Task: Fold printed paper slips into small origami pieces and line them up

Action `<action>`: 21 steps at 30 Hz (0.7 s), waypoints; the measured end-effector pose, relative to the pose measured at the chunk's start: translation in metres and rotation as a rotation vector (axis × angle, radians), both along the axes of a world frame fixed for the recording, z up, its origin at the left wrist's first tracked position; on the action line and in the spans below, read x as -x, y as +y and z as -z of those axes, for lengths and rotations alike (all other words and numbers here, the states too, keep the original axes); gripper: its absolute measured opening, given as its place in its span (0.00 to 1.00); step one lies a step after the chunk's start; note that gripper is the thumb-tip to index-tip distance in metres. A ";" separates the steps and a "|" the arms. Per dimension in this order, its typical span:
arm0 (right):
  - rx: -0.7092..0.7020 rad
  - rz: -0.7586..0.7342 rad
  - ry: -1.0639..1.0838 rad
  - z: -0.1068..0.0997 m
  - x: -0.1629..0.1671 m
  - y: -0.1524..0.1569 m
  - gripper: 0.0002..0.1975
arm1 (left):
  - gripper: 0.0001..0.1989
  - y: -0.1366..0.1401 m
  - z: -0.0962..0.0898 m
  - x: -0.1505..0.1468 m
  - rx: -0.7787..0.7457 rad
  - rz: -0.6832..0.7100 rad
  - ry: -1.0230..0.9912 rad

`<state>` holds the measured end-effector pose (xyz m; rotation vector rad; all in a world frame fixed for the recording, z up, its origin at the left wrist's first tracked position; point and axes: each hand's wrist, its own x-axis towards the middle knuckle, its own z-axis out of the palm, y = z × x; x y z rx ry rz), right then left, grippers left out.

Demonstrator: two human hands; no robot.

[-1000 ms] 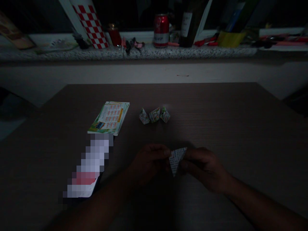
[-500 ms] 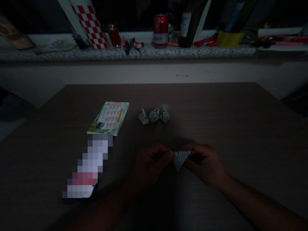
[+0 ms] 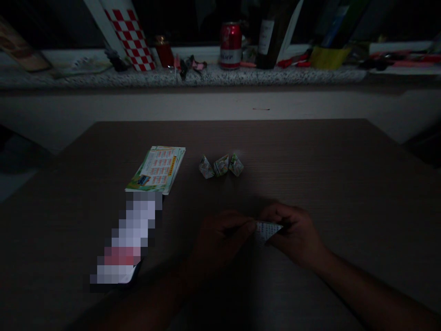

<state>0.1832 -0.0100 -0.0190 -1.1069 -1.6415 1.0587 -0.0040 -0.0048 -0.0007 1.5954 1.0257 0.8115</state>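
Between my hands is a small folded paper triangle with printed text, held just above the table. My left hand pinches its left corner between thumb and finger. On the other side, my right hand grips the right edge, its fingers partly hidden behind the paper. Beyond them three folded paper pieces stand in a row: a left one, a middle one and a right one. A stack of printed calendar sheets lies to their left.
A phone with a blurred-out screen lies left of my hands on the wooden table. Along the stone windowsill stand a red can, a dark bottle, a red-and-white checkered container and a yellow holder.
The paper triangle has moved slightly right and tilted, so less of its face shows. My left hand has shifted right with it; my right fingers have changed position around it.
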 end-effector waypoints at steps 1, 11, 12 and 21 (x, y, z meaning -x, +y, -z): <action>-0.001 -0.007 -0.002 0.000 0.000 0.000 0.05 | 0.10 0.000 0.001 0.000 0.032 -0.006 -0.019; -0.025 -0.130 -0.002 -0.005 0.000 -0.003 0.09 | 0.11 0.008 0.002 0.000 0.378 -0.203 -0.310; -0.041 -0.136 -0.030 -0.006 0.001 -0.003 0.11 | 0.11 0.008 0.002 0.000 0.380 -0.215 -0.308; -0.054 -0.223 -0.033 -0.008 -0.003 -0.003 0.16 | 0.09 0.001 0.002 0.001 0.299 -0.038 -0.260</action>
